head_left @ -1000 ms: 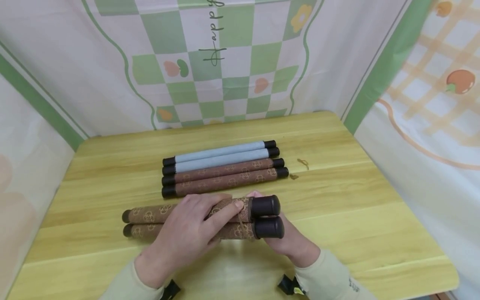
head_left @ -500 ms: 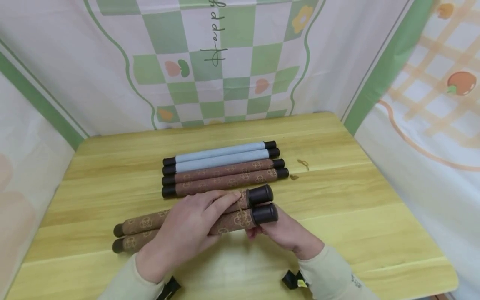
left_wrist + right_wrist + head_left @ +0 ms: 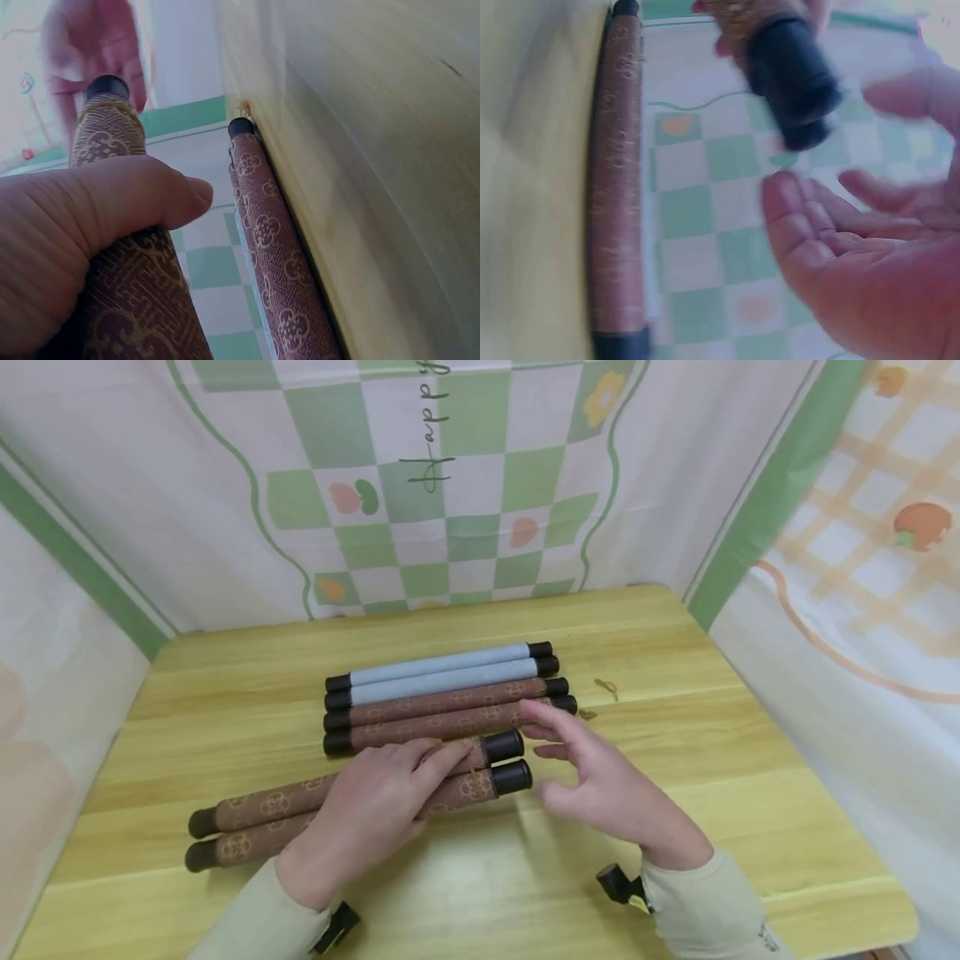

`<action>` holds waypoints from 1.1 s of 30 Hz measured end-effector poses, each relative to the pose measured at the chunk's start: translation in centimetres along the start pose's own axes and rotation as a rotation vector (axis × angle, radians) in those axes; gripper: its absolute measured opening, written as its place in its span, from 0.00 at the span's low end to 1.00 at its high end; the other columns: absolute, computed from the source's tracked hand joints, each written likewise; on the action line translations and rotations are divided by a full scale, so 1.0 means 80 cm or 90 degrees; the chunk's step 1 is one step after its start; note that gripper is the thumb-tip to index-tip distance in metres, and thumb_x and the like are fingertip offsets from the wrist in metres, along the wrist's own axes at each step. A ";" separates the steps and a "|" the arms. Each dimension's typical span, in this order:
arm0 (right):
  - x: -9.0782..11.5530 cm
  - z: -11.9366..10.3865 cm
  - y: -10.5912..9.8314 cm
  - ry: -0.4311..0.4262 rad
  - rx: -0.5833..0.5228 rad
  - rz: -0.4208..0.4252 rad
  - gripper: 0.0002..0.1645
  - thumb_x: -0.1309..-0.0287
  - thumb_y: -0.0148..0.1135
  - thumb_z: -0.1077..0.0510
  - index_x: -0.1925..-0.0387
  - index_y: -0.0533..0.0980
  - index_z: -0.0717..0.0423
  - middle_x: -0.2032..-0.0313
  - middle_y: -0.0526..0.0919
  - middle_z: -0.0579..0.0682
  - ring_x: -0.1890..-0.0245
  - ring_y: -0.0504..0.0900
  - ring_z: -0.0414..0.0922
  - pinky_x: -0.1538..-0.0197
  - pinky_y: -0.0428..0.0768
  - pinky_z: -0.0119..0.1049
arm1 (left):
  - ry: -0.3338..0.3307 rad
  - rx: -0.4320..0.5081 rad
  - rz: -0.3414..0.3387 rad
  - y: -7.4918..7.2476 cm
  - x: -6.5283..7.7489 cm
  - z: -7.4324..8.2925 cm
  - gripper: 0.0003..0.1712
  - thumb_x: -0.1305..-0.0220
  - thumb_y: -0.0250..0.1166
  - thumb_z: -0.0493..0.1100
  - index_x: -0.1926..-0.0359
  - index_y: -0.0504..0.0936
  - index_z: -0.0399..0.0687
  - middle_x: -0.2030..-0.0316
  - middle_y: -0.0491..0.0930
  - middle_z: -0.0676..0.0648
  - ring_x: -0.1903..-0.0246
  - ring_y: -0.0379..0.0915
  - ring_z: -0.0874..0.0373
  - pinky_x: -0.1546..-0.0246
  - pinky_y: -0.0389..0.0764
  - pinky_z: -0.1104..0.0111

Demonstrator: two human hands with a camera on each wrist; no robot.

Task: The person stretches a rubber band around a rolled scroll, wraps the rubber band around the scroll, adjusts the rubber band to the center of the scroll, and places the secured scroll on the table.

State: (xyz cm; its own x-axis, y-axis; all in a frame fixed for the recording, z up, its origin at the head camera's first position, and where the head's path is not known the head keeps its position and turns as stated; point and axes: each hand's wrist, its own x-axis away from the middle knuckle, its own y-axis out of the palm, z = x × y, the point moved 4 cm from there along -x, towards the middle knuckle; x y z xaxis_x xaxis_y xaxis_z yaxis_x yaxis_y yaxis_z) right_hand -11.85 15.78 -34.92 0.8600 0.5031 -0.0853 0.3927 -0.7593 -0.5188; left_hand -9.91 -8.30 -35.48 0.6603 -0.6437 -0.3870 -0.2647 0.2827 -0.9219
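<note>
My left hand [image 3: 367, 818] grips a pair of brown hanging scrolls [image 3: 273, 802], rolled up side by side, with gold flower patterns and black end knobs. Its thumb lies across one roll [image 3: 142, 300] in the left wrist view. A thin tan cord [image 3: 474, 770] shows near their right ends. My right hand [image 3: 600, 781] is just off the right knobs [image 3: 512, 775], fingers spread and loosely bent, holding nothing. The right wrist view shows its palm [image 3: 870, 277] below the black knobs [image 3: 795, 71].
Behind the held pair, two brown scrolls [image 3: 450, 720] and two light blue scrolls [image 3: 442, 681] lie in a row on the wooden table [image 3: 750, 827]. Small brown cords [image 3: 606, 687] lie right of them. Patterned cloth [image 3: 480, 485] hangs behind the table.
My right hand has come away from the right ends of the held scrolls and moved right, its fingers opening. My left hand has shifted the pair left, its left ends swinging toward me.
</note>
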 end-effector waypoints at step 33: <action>-0.038 -0.011 0.079 -0.219 0.582 0.014 0.43 0.63 0.83 0.30 0.53 0.81 0.55 0.66 0.85 0.45 0.67 0.83 0.43 0.59 0.84 0.42 | 0.029 0.054 -0.059 0.033 -0.011 0.022 0.68 0.46 0.77 0.39 0.16 0.39 0.41 0.71 0.81 0.54 0.75 0.74 0.62 0.70 0.82 0.66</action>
State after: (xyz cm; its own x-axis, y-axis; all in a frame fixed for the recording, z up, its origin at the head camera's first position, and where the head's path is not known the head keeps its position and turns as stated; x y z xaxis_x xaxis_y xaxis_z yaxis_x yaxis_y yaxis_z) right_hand -11.66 9.09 -37.18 0.6652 0.6956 -0.2715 -0.1511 -0.2306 -0.9612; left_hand -9.94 -5.72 -37.55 0.6456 -0.7010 -0.3030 -0.1430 0.2787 -0.9497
